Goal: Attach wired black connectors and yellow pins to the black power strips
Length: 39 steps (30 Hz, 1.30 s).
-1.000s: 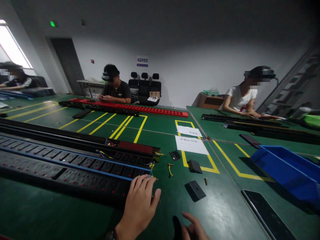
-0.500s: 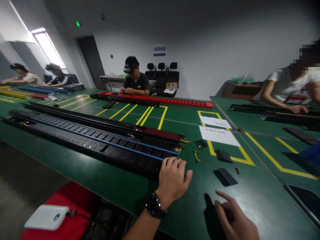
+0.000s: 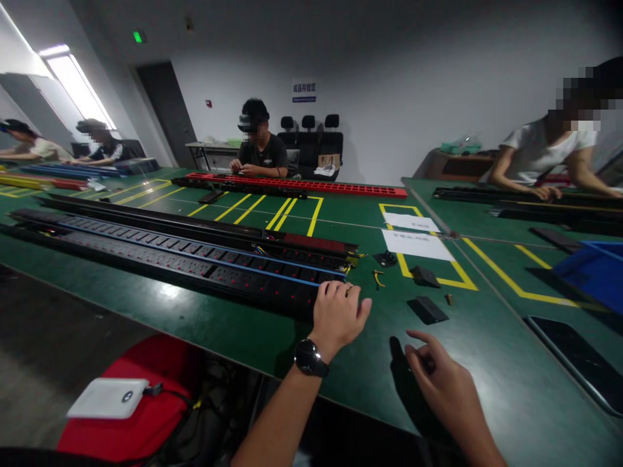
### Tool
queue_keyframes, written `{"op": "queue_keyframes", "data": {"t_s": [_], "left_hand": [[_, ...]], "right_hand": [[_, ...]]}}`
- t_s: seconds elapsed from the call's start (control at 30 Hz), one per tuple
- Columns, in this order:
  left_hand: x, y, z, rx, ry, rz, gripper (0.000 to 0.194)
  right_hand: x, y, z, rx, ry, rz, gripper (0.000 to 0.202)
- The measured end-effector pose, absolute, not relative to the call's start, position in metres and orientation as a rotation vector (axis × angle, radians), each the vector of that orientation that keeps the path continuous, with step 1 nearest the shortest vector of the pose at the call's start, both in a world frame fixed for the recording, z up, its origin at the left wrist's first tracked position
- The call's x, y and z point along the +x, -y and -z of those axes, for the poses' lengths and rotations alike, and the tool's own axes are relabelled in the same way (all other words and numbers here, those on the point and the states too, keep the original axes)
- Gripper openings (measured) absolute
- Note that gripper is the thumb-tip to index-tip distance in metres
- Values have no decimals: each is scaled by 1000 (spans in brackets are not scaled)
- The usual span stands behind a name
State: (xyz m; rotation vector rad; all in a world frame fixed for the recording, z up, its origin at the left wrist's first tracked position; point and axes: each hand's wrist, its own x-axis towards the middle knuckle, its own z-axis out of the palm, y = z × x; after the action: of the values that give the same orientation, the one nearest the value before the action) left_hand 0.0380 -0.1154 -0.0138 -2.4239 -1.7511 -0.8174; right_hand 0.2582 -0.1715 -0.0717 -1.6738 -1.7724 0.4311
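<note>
A long black strip of sockets [image 3: 195, 264] with small red marks and blue edging lies across the green table. My left hand [image 3: 338, 311], a black watch on its wrist, rests over the strip's right end, fingers bent down and thumb apart. Lower right, my right hand [image 3: 440, 370] hovers over the table; its index finger and thumb are apart, the other fingers curl in, and nothing shows between them. Past the strip end lie a yellow-and-black wire piece [image 3: 378, 279], a small black part [image 3: 385, 259], two black brackets [image 3: 427, 310] [image 3: 425, 277] and a small brass-coloured piece [image 3: 448, 299].
A dark phone-like slab [image 3: 577, 357] and a blue bin [image 3: 594, 269] are at the right. White paper sheets [image 3: 417, 245] lie beyond the brackets. A red rail [image 3: 292, 185] crosses the far side. Several people work around the tables. A white device [image 3: 108, 397] sits on a red seat.
The view has shifted, showing more of the slab and blue bin at the right. My left hand stays at the strip's end; my right hand still hovers with index finger and thumb apart.
</note>
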Motion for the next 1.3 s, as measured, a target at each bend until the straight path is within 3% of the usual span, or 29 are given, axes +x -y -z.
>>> {"op": "queue_keyframes", "data": {"t_s": [0.8, 1.1, 1.3], "left_hand": [[36, 113, 8, -2415, 1714, 784, 36], [33, 108, 3, -2433, 1827, 772, 34], [34, 109, 7, -2382, 1829, 754, 37]], "right_hand": [[255, 163, 59, -1623, 1736, -432, 36], [309, 98, 41, -2056, 1564, -292, 44], [318, 74, 56, -1790, 1518, -419, 40]]}}
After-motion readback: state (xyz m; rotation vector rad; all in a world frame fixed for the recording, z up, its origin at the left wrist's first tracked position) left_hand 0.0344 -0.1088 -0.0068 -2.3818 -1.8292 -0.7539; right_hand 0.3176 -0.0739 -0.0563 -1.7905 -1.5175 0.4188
